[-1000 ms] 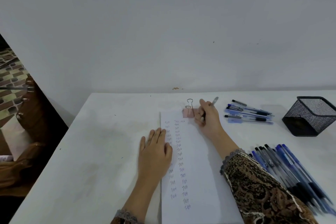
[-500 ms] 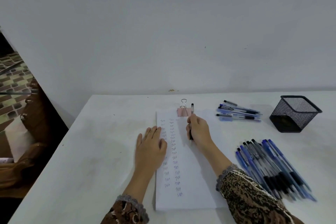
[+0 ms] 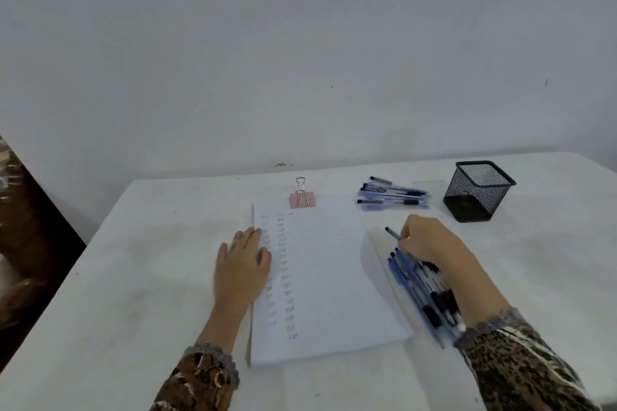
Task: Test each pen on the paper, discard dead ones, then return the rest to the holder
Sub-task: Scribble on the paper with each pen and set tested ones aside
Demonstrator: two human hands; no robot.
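Curled fingers of the right hand [image 3: 430, 243] close round one dark pen [image 3: 393, 233]. I see only its far end, jutting out past the fingers toward the paper's right edge. Its long axis runs on a slant, from near right to far left. That hand sits over the far end of a loose pile of blue pens [image 3: 422, 290] lying just right of the paper [image 3: 327, 277], their barrels slanting much the same way. The wrist and patterned sleeve [image 3: 521, 367] cross the pile's near end.

The left hand [image 3: 242, 265] lies flat with straight fingers, holding nothing, pressed across the paper's left edge beside columns of small ink marks. A pink binder clip [image 3: 302, 199] grips the sheet's far edge. Right of the clip a smaller bunch of pens [image 3: 394, 197] lies crosswise, and the black mesh holder [image 3: 477, 192] stands upright just beyond it. From my seat the table [image 3: 140, 277] reads white, set against a plain pale wall [image 3: 300, 43].
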